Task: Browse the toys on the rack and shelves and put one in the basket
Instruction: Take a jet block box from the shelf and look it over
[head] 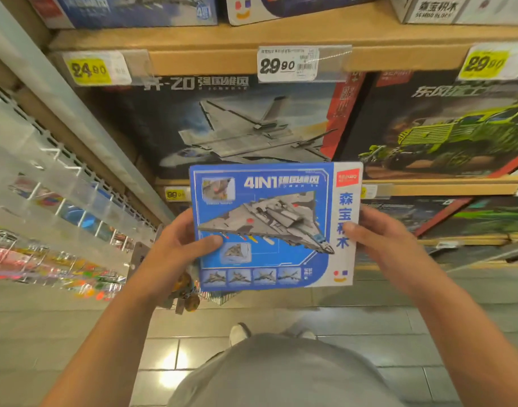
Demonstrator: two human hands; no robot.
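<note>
Left hand (175,245), right hand (378,233) clasp box (269,227) by side edges, front up; I judge inspecting before basket.

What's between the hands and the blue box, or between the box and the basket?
Nothing between them: left hand and right hand already grip the blue box by its side edges. The basket can't be clearly made out, so that path can't be judged.

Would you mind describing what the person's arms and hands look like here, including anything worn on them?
Both forearms are bare all the way to the bottom of the frame; no sleeves show. The left hand and right hand wear no gloves, and no rings, watch or bracelet are visible on the fingers or wrists. Nails look short and unpainted. Below the arms, a grey garment covers the torso.
</note>
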